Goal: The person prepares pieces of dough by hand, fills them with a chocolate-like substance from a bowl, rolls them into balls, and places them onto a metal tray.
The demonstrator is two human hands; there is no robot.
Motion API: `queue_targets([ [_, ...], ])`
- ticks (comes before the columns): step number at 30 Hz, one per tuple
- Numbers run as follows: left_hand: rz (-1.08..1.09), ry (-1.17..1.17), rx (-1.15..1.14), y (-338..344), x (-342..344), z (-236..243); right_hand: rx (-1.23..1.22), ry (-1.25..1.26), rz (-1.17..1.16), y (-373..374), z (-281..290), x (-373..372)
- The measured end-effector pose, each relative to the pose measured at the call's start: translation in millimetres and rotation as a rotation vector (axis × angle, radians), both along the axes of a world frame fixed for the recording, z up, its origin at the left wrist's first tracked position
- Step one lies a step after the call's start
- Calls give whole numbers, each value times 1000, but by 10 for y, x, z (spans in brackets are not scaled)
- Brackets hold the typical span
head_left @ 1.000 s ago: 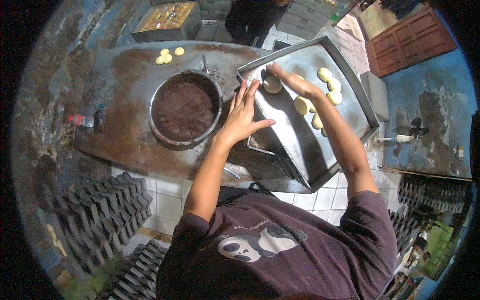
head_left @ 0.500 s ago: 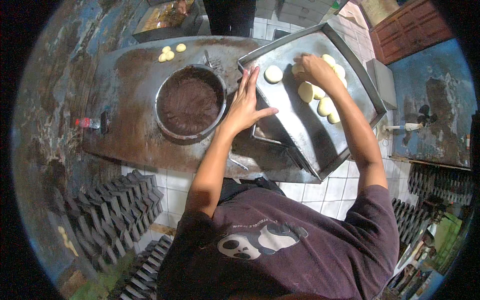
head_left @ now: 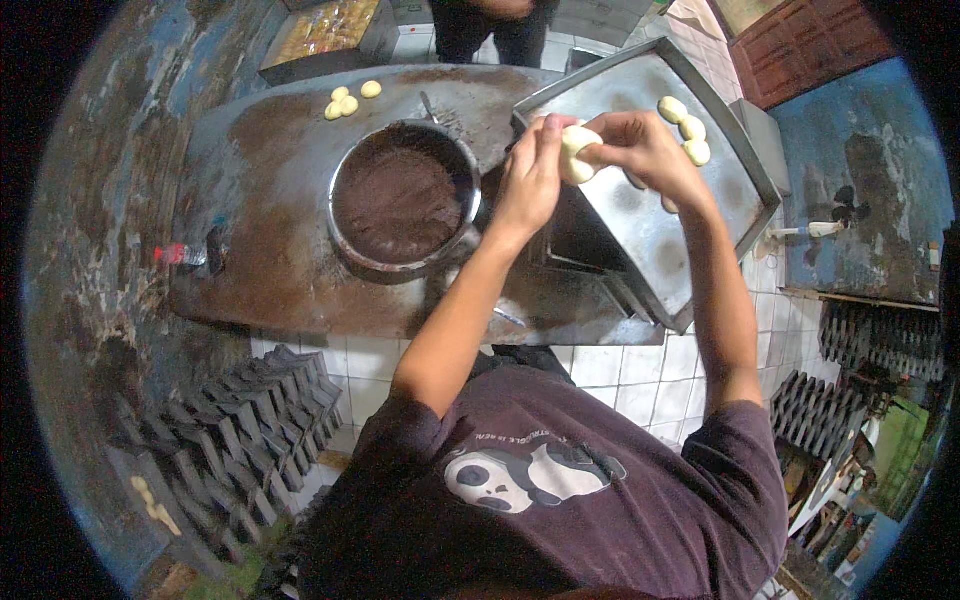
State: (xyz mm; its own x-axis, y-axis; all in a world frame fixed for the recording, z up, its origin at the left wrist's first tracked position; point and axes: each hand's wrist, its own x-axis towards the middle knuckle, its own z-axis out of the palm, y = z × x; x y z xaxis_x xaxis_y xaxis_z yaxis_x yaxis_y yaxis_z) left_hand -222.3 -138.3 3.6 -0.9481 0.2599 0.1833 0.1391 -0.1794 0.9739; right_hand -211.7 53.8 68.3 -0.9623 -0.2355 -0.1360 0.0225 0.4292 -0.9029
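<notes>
Close together over the near-left edge of the metal tray (head_left: 660, 270), my two hands hold a few pale yellow dough balls (head_left: 577, 150) between them. My left hand (head_left: 532, 180) presses its fingers against their left side. Curled round them from the right is my right hand (head_left: 645, 155), its fingers partly covering them. Farther right on the tray lies a row of dough balls (head_left: 692, 128); another piece is mostly hidden behind my right wrist. Left of my hands stands a round metal bowl (head_left: 338, 232) with a dark brown, crumbly-looking filling (head_left: 395, 200).
Several small dough balls (head_left: 342, 103) sit on the worn metal table (head_left: 260, 270) behind the bowl. A red-capped bottle (head_left: 180, 255) lies at the left end. Across the table stands another person (head_left: 490, 30), beside a box of packed goods (head_left: 330, 38). Dark stacked racks (head_left: 240, 420) stand near left.
My left hand has left the tray's edge and met my right hand. Dough balls are now gathered up from the tray between both hands. The person opposite has shifted.
</notes>
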Motion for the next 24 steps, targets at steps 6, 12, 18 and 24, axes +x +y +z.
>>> queue_targets([
  [6,232,-15,220,-590,19,388,-376,316,-157,-1269,16,438],
  [12,42,-373,582,-1192,-90,335,-459,493,-670,-2309,-65,159],
  [18,-254,-186,476,-1888,-217,350,-554,387,-632,-2611,-40,76],
  [24,-293,-299,677,-2162,-277,-40,-598,-51,-415,-2692,104,144],
])
